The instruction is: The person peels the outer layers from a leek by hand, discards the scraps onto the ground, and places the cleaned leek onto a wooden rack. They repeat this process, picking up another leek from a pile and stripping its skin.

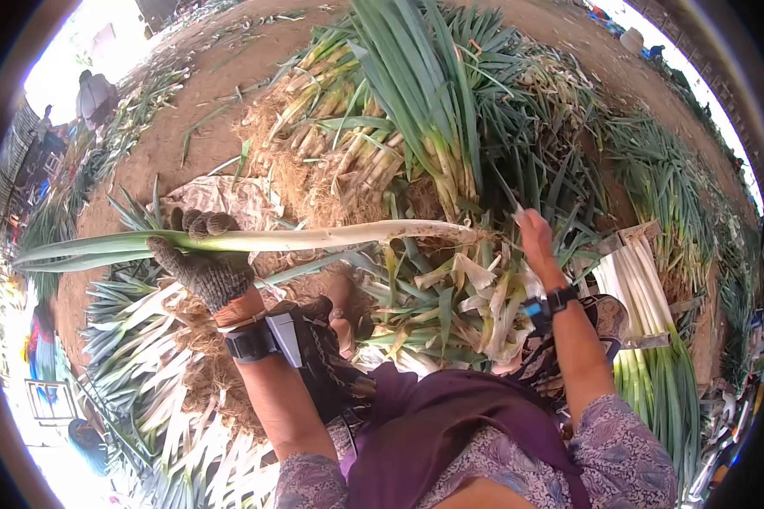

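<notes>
My left hand (202, 261), in a dark knitted glove, is closed around a long leek (339, 237) near where its green leaves begin. The leek lies level across my front, leaves to the left, its white stalk and root end to the right. In my bare right hand (534, 235) is a knife (508, 190), its thin blade pointing up and away from me. This hand is just right of the leek's root end, and the knife appears apart from the stalk. Peeled leaf scraps (484, 293) lie below the root end, between my arms.
A heap of untrimmed leeks (348, 157) with shaggy roots rises ahead. White trimmed leeks (635, 284) lie in a wooden holder (645, 341) at my right. More leeks (144, 348) spread at my left. Another person (95, 97) is at the far left.
</notes>
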The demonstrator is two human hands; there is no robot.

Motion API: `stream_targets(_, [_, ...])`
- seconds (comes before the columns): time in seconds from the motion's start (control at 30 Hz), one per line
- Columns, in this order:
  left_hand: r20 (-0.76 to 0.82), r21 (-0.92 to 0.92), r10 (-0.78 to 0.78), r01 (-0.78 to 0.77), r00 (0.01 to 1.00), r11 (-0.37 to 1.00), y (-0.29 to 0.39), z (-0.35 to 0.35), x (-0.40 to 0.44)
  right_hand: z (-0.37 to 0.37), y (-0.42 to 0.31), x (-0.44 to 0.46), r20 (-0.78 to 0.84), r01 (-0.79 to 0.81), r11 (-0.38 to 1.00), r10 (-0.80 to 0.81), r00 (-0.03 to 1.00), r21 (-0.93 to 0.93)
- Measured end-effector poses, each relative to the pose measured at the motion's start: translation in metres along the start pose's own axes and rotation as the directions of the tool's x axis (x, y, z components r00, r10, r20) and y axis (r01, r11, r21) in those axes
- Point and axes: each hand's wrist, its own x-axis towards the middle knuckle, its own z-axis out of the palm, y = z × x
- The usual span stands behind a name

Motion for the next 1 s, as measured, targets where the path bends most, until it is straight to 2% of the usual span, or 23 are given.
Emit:
stream_targets(0.03, [-0.002, -0.006, 0.019, -0.019, 1.000, 1.000, -0.001, 0.007, -0.003, -0.008, 0.000, -0.001, -0.033, 0.097, 0.931, -0.116, 0.993, -0.352])
stream_targets(0.07, [-0.006, -0.013, 0.040, -0.040, 0.999, 0.999, -0.002, 0.010, -0.005, -0.008, -0.002, 0.003, -0.058, 0.200, 0.910, -0.237, 0.970, -0.363])
stream_targets(0.13, [0.158, -0.125, -0.019, 0.040, 0.987, 0.991, -0.005, 0.002, -0.005, -0.018, -0.016, -0.003, -0.095, 0.382, 0.835, -0.451, 0.887, -0.397])
stream_targets(0.17, [0.253, -0.170, -0.042, 0.087, 0.967, 0.982, -0.007, 0.001, -0.002, -0.019, -0.054, -0.012, -0.118, 0.510, 0.802, -0.565, 0.817, -0.310])
stream_targets(0.2, [0.217, -0.174, -0.027, 0.066, 0.976, 0.983, -0.011, 0.008, -0.005, -0.016, -0.104, -0.029, -0.157, 0.624, 0.749, -0.660, 0.735, -0.222])
stream_targets(0.27, [0.075, -0.053, 0.054, -0.050, 0.996, 0.997, -0.021, 0.021, -0.014, -0.005, -0.171, -0.058, -0.041, 0.733, 0.679, -0.734, 0.678, -0.041])
stream_targets(0.3, [0.012, 0.010, 0.100, -0.100, 0.995, 0.995, -0.025, 0.025, -0.016, 0.004, -0.198, -0.075, 0.027, 0.781, 0.624, -0.781, 0.624, -0.011])
stream_targets(0.37, [0.033, 0.015, 0.084, -0.084, 0.996, 0.996, -0.030, 0.026, -0.016, 0.033, -0.223, -0.090, 0.099, 0.900, 0.431, -0.895, 0.436, -0.067])
stream_targets(0.4, [0.050, 0.022, 0.073, -0.075, 0.996, 0.997, -0.032, 0.027, -0.018, 0.043, -0.234, -0.099, 0.135, 0.918, 0.378, -0.910, 0.392, -0.120])
stream_targets(0.5, [0.046, 0.078, 0.066, -0.069, 0.997, 0.995, -0.031, 0.030, -0.021, 0.057, -0.245, -0.109, 0.245, 0.904, 0.346, -0.881, 0.406, -0.253])
stream_targets(0.53, [0.060, 0.051, 0.036, -0.039, 0.998, 0.998, -0.029, 0.027, -0.021, 0.061, -0.244, -0.109, 0.217, 0.911, 0.336, -0.896, 0.388, -0.241])
stream_targets(0.63, [0.109, 0.009, -0.019, 0.019, 0.994, 1.000, -0.024, 0.024, -0.022, 0.064, -0.250, -0.115, 0.297, 0.918, 0.305, -0.879, 0.374, -0.252])
stream_targets(0.73, [0.257, -0.048, -0.055, 0.069, 0.965, 0.996, -0.020, 0.013, -0.016, 0.071, -0.251, -0.118, 0.285, 0.954, 0.157, -0.931, 0.229, -0.256])
stream_targets(0.93, [0.527, -0.214, -0.116, 0.263, 0.842, 0.941, -0.010, 0.010, -0.013, 0.078, -0.242, -0.109, 0.191, 0.907, 0.413, -0.887, 0.422, -0.085])
stream_targets(1.0, [0.573, -0.241, -0.144, 0.334, 0.807, 0.911, -0.009, 0.015, -0.014, 0.070, -0.239, -0.103, 0.331, 0.716, 0.683, -0.715, 0.616, 0.143])
